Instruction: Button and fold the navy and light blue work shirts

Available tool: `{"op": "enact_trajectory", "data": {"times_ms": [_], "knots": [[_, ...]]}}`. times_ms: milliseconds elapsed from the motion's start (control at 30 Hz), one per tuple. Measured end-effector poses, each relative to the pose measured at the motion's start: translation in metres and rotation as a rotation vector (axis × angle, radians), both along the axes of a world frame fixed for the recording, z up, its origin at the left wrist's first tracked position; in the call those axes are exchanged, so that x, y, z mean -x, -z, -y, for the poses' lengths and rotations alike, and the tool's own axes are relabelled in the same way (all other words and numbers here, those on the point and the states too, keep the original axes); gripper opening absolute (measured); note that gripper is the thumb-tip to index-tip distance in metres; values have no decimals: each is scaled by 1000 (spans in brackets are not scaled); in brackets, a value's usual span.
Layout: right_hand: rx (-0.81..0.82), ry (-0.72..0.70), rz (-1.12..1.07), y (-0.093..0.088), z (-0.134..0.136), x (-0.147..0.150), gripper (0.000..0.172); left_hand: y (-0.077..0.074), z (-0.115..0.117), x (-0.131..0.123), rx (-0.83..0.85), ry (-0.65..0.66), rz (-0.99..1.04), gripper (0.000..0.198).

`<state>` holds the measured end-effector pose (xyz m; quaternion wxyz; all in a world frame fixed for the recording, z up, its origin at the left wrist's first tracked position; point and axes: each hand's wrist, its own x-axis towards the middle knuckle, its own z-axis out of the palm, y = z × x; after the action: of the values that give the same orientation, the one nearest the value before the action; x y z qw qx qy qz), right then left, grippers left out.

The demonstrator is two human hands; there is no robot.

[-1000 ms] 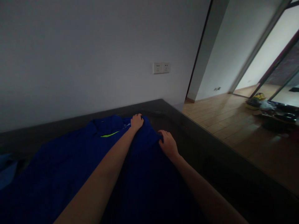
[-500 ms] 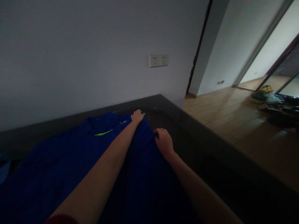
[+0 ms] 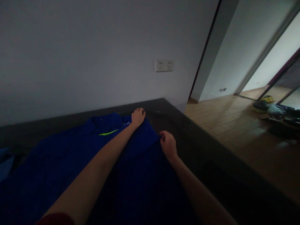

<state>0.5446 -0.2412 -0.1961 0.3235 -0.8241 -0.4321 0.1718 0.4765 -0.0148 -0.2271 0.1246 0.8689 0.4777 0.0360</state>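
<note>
A dark blue collared shirt (image 3: 70, 150) with a bright yellow-green stripe lies spread over a dark, glossy table (image 3: 199, 134). My left hand (image 3: 138, 117) is at the shirt's far right part, beside the collar (image 3: 105, 122), with its fingers curled down on the cloth. Nearer to me and further right, my right hand (image 3: 169, 146) pinches the shirt's right edge between thumb and fingers. Between the two hands the cloth is drawn fairly straight. My left forearm crosses over the shirt's front, hiding part of it, and the lower part fades into shadow.
Behind the table rises a plain wall (image 3: 82, 56) with a double power socket (image 3: 164, 65). A light blue item (image 3: 6, 162) lies at the left edge. To the right is a wooden floor (image 3: 211, 115), with a cluttered pile (image 3: 269, 106) further off.
My right hand has moved slightly right, drawing the shirt's edge out flatter. The left hand stays near the same spot, its knuckles turned up more. The view has shifted slightly.
</note>
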Motion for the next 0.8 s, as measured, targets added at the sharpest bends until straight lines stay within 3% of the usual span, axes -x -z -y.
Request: {"op": "enact_trajectory", "data": {"times_ms": [133, 267, 367, 500, 567, 667, 800], "knots": [[15, 8, -31, 5, 0, -5, 27, -18, 18, 23, 113, 207, -131, 34], [21, -12, -26, -6, 1, -11, 30, -20, 46, 34, 251, 314, -298, 58], [-60, -50, 52, -25, -2, -5, 38, -14, 66, 33, 224, 262, -309, 61], [-9, -350, 149, -39, -6, 18, 40, -6, 79, 33, 95, 199, -223, 55], [119, -434, 194, -34, -4, 27, 40, -4, 80, 35, 59, 182, -175, 52], [274, -441, 248, -20, 4, 31, 44, -1, 78, 38, 37, 163, -121, 48], [323, -431, 270, -11, 12, 27, 47, 3, 75, 38, 66, 156, -94, 46]]}}
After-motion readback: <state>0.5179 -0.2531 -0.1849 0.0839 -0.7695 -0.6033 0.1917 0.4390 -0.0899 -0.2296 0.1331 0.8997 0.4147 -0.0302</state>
